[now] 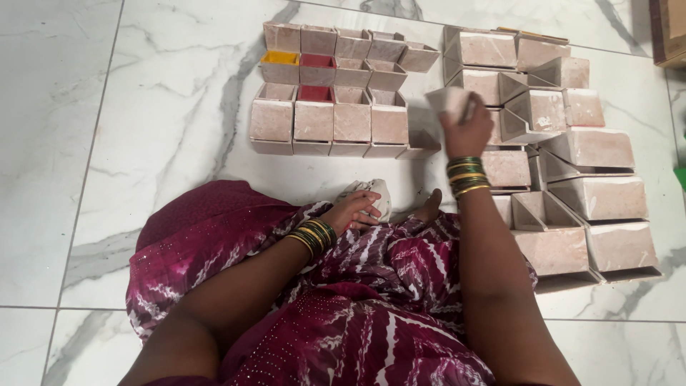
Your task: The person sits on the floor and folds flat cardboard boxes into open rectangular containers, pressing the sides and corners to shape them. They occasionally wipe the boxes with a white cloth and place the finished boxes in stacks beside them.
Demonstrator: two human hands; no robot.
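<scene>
- Covering the whole scene is a white marble floor with grey veins (164, 136); the person sits on it in a maroon patterned garment (357, 314), knees toward the boxes.
- To the right, a large spread of pale pink open cardboard boxes (600, 196) lies on its sides and at angles, some nested against each other, reaching from far to near.
- Far and left of centre stands a neat block of smaller pale pink square boxes (332, 118), upright in rows and touching; one far-left box holds yellow powder (280, 57) and two beside it hold red powder (317, 61).
- The right hand (468, 129) is raised between the two groups, its grip closed on a small pale folded box piece (449, 99); green and gold bangles sit at the wrist.
- The left hand (351, 212) rests near the lap, fingers curled loosely over a small white cloth pouch (371, 194) lying on the floor; whether it is gripped or merely covered, I cannot tell.
- Judging from this, the piece in the right hand would be best kept square and uncrushed, held by its edges, and set flush against the row's open end so the block stays tidy and the filled boxes are not nudged.
</scene>
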